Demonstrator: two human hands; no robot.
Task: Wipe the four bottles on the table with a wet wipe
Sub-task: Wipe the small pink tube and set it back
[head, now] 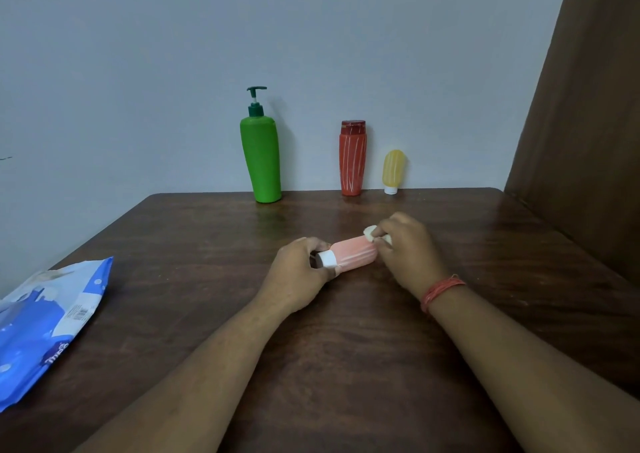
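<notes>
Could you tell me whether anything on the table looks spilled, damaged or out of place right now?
Nothing stands out. The pink bottle lies sideways only because the left hand holds it while the right hand presses a wipe to it. The green pump bottle, red bottle and yellow bottle stand upright.

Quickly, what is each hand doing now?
Left hand: closed on the pink bottle at its cap end.
Right hand: closed on the wet wipe.

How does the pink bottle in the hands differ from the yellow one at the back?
The pink bottle lies on its side, held in both hands; the yellow bottle stands cap-down, untouched, by the wall. The pink one looks larger, though it is nearer. Both have white caps and pale stripes.
</notes>
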